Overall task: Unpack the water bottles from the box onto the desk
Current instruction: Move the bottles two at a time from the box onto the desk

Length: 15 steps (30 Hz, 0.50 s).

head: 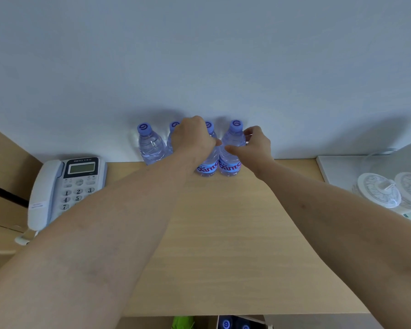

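both hands (195, 138) on wall-edge bottles (231, 148)

Light wooden desk (223, 233), four water bottles (231, 148) upright along the wall, telephone (64, 186) at left

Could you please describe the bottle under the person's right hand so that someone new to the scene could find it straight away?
Start at the wooden desk and look to its far edge, where four water bottles stand in a row against the white wall. The one meant is the rightmost bottle, farthest from the telephone. Unlike its neighbours, it has the right hand pinching its shoulder, and its purple cap is fully visible.
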Each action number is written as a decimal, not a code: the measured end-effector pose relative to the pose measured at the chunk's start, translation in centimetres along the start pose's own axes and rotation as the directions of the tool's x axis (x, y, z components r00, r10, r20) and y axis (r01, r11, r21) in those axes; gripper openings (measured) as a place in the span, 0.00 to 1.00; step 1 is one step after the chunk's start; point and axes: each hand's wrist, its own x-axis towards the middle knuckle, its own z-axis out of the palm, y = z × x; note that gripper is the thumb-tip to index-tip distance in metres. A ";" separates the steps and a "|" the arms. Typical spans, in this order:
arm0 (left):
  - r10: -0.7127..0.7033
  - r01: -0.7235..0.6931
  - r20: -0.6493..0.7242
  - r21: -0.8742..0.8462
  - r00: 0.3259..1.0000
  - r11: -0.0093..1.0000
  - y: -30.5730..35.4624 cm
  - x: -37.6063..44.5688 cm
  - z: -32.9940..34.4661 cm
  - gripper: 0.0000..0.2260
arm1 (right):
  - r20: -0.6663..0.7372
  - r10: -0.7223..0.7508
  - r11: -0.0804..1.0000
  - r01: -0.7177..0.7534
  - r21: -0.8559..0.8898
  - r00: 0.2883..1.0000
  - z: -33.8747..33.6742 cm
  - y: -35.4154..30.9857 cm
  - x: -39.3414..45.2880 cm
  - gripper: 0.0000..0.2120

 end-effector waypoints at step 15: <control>-0.052 0.052 -0.004 -0.027 0.999 0.998 0.1 0.0 0.0 0.12 | 0.059 -0.062 0.998 0.063 -0.020 0.996 -1.2 0.0 -0.4 0.24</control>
